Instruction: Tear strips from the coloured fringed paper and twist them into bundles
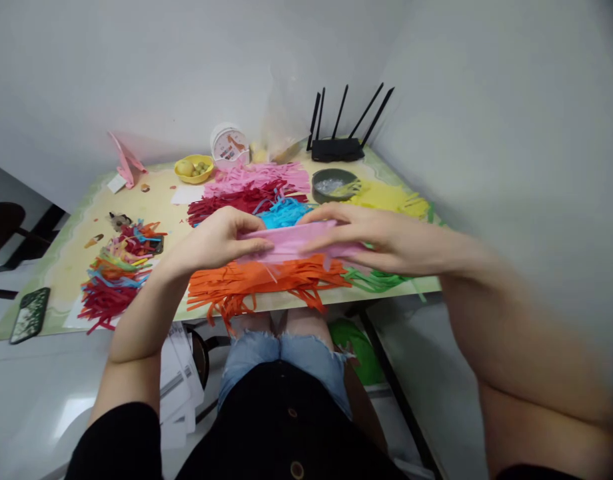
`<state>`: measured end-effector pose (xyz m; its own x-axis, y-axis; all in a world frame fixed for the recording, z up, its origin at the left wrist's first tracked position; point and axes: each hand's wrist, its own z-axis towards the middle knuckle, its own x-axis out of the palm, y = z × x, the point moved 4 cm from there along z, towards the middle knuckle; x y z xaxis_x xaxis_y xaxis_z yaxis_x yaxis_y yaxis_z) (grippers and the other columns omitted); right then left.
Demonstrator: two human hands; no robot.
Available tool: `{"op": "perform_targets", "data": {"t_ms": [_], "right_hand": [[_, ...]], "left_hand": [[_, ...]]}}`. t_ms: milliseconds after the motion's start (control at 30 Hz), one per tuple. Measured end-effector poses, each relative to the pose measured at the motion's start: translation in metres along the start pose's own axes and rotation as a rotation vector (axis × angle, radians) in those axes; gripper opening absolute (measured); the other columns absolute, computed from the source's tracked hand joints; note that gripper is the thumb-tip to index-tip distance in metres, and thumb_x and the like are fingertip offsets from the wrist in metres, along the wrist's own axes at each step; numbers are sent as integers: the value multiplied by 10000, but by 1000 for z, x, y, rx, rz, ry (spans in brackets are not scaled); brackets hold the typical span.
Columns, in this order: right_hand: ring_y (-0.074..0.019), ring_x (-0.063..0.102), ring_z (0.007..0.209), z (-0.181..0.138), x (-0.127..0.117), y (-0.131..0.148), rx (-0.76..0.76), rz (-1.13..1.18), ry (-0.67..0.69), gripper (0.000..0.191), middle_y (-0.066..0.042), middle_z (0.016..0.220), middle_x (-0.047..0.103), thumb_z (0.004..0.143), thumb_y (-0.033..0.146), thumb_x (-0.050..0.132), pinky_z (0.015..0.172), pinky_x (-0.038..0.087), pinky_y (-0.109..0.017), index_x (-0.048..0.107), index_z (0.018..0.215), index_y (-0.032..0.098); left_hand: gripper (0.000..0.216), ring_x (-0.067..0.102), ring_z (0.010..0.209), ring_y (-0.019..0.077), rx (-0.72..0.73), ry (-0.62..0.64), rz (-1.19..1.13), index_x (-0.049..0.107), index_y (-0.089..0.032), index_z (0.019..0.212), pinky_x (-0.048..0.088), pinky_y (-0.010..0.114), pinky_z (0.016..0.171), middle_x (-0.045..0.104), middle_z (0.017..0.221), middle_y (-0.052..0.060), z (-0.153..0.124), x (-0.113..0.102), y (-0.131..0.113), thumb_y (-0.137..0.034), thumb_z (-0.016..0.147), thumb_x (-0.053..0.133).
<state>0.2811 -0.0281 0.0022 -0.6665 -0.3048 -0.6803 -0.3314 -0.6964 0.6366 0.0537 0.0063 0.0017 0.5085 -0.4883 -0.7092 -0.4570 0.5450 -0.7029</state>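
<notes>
A strip of pink tissue paper (pixel 294 240) is stretched between my two hands above the table. My left hand (pixel 231 235) pinches its left end between thumb and fingers. At the other end, my right hand (pixel 371 237) grips the paper, its fingers slightly blurred. Just below lies fringed orange paper (pixel 266 280), some of its strips hanging over the table edge. Behind the hands are blue fringed paper (pixel 285 212), dark red fringed paper (pixel 236 202) and more pink fringed paper (pixel 266 177). Green fringed paper (pixel 381 280) lies under my right hand, partly hidden.
A grey-green bowl (pixel 319 187) and yellow fringed paper (pixel 391 198) sit at the right. Behind them stands a black router (pixel 338 150). Multicoloured tassels (pixel 114 273) and a phone (pixel 30 315) lie at the left. Farther back are a yellow fruit dish (pixel 194 179) and a clock (pixel 230 145).
</notes>
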Motion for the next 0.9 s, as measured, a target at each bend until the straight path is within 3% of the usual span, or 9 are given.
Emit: {"op": "perform_targets", "data": {"t_ms": [100,133,200,300,367,600,800,900], "right_hand": [[-265,617,1255,1,-10,1,155,111,-15,650,-51,1375,653,674,339,881,1016,530,-369,691,1295,297],[-269,616,1259,3,-10,2,177,105,-56,696,-56,1385,650,674,361,881,1022,523,-373,663,1331,284],[-246,687,1109,9,1,1,194,32,-100,522,-56,1239,728,742,358,828,928,545,-351,709,1237,245],[-159,673,705,15,25,-4,226,-83,-110,108,-8,767,740,828,295,733,650,499,-270,761,855,194],[-125,612,592,13,35,-8,253,-53,-191,152,12,642,679,852,283,702,566,449,-245,731,739,185],[-117,658,601,-1,43,-13,240,287,-441,129,-3,768,738,858,300,724,582,534,-231,800,933,229],[-112,652,571,2,45,-15,162,445,-488,118,-20,688,719,841,277,728,580,558,-231,759,758,199],[-113,650,567,2,45,-16,187,400,-480,95,-22,687,712,826,252,704,551,541,-222,745,768,189]], "left_hand": [[307,426,488,68,19,-54,73,665,-138,641,310,194,498,554,527,-32,-4,3,-5,-352,861,666],[294,429,495,71,26,-61,91,669,-139,652,310,196,504,556,533,-32,-4,5,-7,-343,864,657],[273,424,511,77,34,-86,119,670,-141,671,303,203,512,542,540,-34,-5,9,-9,-332,865,652],[269,421,537,82,8,-171,113,648,-139,668,299,207,516,518,557,-35,-7,9,-6,-341,841,685],[272,456,545,84,-13,-218,45,645,-137,681,323,201,516,543,577,-31,-11,8,0,-357,825,713],[188,628,607,121,6,-325,-348,772,-140,912,491,211,581,710,712,31,-20,8,18,-301,820,739],[134,681,746,158,163,-294,-524,828,-198,884,539,264,711,751,808,68,-22,10,24,-220,830,708],[144,683,767,171,143,-308,-493,817,-179,880,539,279,727,740,817,79,-24,9,25,-268,836,713]]}}
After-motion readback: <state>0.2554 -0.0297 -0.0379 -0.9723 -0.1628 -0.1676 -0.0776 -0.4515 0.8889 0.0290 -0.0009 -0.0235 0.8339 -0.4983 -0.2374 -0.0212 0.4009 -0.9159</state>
